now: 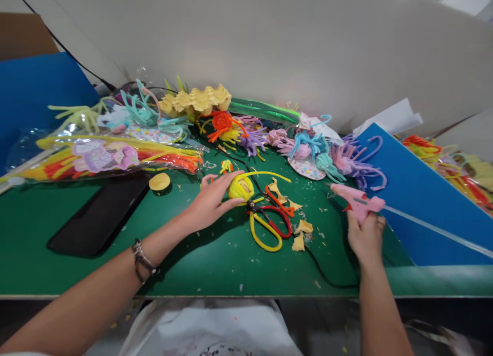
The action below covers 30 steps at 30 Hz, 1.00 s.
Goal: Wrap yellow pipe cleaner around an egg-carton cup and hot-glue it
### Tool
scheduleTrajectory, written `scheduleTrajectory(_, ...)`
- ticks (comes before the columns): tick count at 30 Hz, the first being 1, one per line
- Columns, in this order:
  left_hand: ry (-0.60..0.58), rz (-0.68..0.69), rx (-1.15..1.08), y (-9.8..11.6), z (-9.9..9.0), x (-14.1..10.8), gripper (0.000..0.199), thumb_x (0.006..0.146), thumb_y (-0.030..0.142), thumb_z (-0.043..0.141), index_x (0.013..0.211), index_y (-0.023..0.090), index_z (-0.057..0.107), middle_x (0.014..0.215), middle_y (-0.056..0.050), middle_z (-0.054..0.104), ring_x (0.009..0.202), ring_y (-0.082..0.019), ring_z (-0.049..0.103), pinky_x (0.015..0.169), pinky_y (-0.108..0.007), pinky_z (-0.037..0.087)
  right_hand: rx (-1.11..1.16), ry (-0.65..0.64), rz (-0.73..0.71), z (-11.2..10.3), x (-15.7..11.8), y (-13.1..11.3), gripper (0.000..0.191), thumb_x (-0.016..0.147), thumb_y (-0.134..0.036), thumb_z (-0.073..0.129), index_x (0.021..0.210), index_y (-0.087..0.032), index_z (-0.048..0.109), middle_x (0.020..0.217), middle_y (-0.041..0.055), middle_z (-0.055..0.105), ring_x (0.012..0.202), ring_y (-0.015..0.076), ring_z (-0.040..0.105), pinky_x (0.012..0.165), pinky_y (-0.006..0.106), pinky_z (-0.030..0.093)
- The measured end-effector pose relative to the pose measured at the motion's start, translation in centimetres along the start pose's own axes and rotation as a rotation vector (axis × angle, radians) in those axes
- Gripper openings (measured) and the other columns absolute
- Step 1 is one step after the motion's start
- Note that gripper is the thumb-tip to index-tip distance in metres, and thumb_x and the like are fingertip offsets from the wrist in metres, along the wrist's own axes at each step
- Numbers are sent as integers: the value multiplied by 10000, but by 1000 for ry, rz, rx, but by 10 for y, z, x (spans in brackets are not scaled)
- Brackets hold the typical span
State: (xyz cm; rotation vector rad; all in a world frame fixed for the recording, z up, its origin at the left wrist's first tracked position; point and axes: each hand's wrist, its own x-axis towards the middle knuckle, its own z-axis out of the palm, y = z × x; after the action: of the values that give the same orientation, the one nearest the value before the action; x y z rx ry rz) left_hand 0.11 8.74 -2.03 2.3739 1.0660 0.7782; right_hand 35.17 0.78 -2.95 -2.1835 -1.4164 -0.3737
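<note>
My left hand has its thumb and fingers around a yellow bundle of coiled pipe cleaner, whose loose end points right. Just below the bundle lie scissors with one red and one yellow handle loop, their blades partly hidden. A bent orange pipe cleaner rests beside them. On the right, my right hand grips a pink hot glue gun, nozzle toward the left. A long clear glue stick sticks out of its back.
A black phone and a round yellow disc lie at left. Behind are a bag of pipe cleaners, an egg carton piece and colourful bundles. Blue panels flank the green table. A black cable runs across it.
</note>
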Motion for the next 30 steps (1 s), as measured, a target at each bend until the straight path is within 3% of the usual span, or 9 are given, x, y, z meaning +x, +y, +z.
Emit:
scheduleTrajectory(6, -3, 11, 40, 2, -1, 0, 467, 897, 400, 398, 1306, 190, 321, 1307, -110, 519, 1186, -226, 475, 976, -369, 205, -180, -103, 31, -4, 1, -10, 345, 782, -386, 395, 879, -99, 559, 808, 188, 562, 888, 334, 513, 735, 462, 411)
scheduleTrajectory(10, 5, 21, 86, 6, -1, -1, 452, 895, 392, 408, 1296, 198, 335, 1304, -109, 524, 1182, -225, 485, 979, -366, 201, -313, -182, 38, -33, -8, -28, 305, 721, -388, 496, 767, -105, 601, 830, 234, 581, 866, 389, 524, 634, 450, 418)
scheduleTrajectory(13, 36, 43, 125, 7, 1, -2, 428, 897, 374, 413, 1284, 201, 351, 1295, -105, 535, 1170, -217, 501, 980, -358, 193, -430, -378, 43, -61, -19, -57, 319, 795, -397, 442, 777, -141, 631, 760, 176, 625, 710, 318, 582, 532, 375, 411)
scheduleTrajectory(15, 46, 75, 150, 7, 2, -2, 420, 895, 367, 425, 1277, 205, 362, 1290, -103, 541, 1166, -216, 508, 978, -356, 186, -423, -310, 82, -74, -22, -82, 316, 806, -435, 441, 817, -193, 644, 718, 125, 651, 600, 293, 587, 473, 361, 389)
scheduleTrajectory(18, 53, 136, 175, 8, 2, -2, 407, 890, 359, 441, 1267, 219, 380, 1278, -97, 554, 1165, -220, 513, 974, -361, 174, -77, -132, -211, -74, -21, -117, 290, 827, -363, 447, 999, -194, 608, 852, 99, 682, 761, 269, 632, 627, 384, 468)
scheduleTrajectory(20, 42, 170, 180, 8, 2, -2, 398, 893, 359, 436, 1267, 232, 388, 1276, -96, 557, 1163, -219, 515, 974, -365, 169, 201, -165, -537, -63, -17, -136, 356, 866, -353, 407, 1154, -178, 525, 1136, 124, 611, 1050, 256, 565, 867, 412, 438)
scheduleTrajectory(23, 21, 195, 183, 9, 0, -3, 389, 897, 370, 423, 1266, 250, 397, 1285, -99, 549, 1155, -220, 520, 979, -376, 161, 300, -291, -704, -42, -12, -155, 389, 899, -285, 375, 1279, -205, 410, 1305, 122, 488, 1218, 240, 434, 1011, 463, 311)
scheduleTrajectory(26, 25, 216, 182, 9, -1, -3, 365, 899, 381, 416, 1243, 260, 422, 1289, -98, 547, 1155, -222, 520, 980, -382, 157, 365, -422, -696, -31, -10, -165, 319, 906, -212, 365, 1206, -217, 473, 1118, 95, 595, 1040, 217, 552, 931, 428, 384)
scheduleTrajectory(30, 42, 200, 173, 8, 0, -3, 363, 898, 377, 420, 1240, 256, 425, 1277, -97, 558, 1154, -221, 522, 981, -380, 164, 524, -429, -623, -31, -13, -168, 192, 888, -228, 439, 1010, -173, 576, 758, 28, 572, 655, 136, 558, 613, 241, 445)
